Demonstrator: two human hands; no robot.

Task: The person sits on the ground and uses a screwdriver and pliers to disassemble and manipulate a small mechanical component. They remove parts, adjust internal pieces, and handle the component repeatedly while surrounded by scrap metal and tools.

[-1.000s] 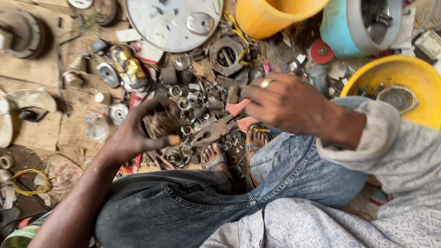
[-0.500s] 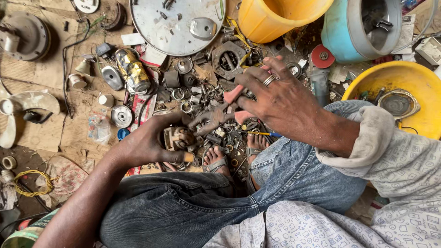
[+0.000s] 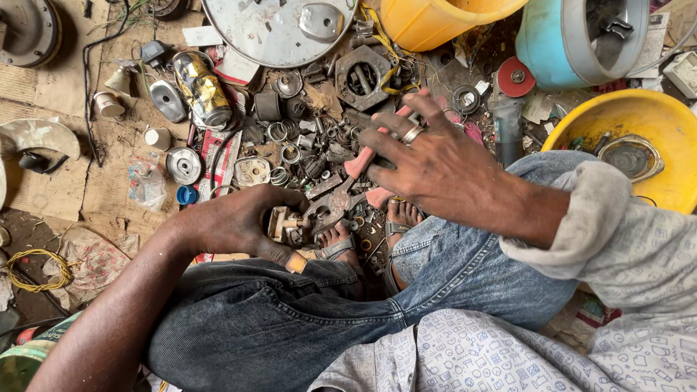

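Gripping a small metal part [image 3: 284,223] low in the middle of the view, the left hand [image 3: 243,221] is curled tightly around it, fingers wrapped over its top and thumb underneath. The part looks like a worn, brownish block with a short stub sticking out toward the right. The right hand [image 3: 428,163] is closed over the pink handles of a pair of pliers [image 3: 341,196], a ring showing on one finger. The pliers slant down and to the left, and their dark metal nose meets the stub of the part just beside the left hand's fingertips; whether the nose actually clamps it I cannot tell.

Both hands work just above the person's sandalled feet [image 3: 367,236], which rest on the ground between knees in blue jeans [image 3: 290,319]. Around the feet lies a dense scatter of rings, springs, washers and other scrap metal [image 3: 305,141] on flattened cardboard. Farther up sits a large round metal lid [image 3: 279,29], with a dented drink can [image 3: 202,88] lying to its lower left. An orange-yellow bucket [image 3: 435,22] and a blue drum [image 3: 573,40] stand along the top edge, well apart from the hands. A yellow basin [image 3: 653,127] holding a round metal piece sits at the right, beyond the right forearm in its pale patterned sleeve. A coil of yellow cord [image 3: 40,268] lies at the far left.
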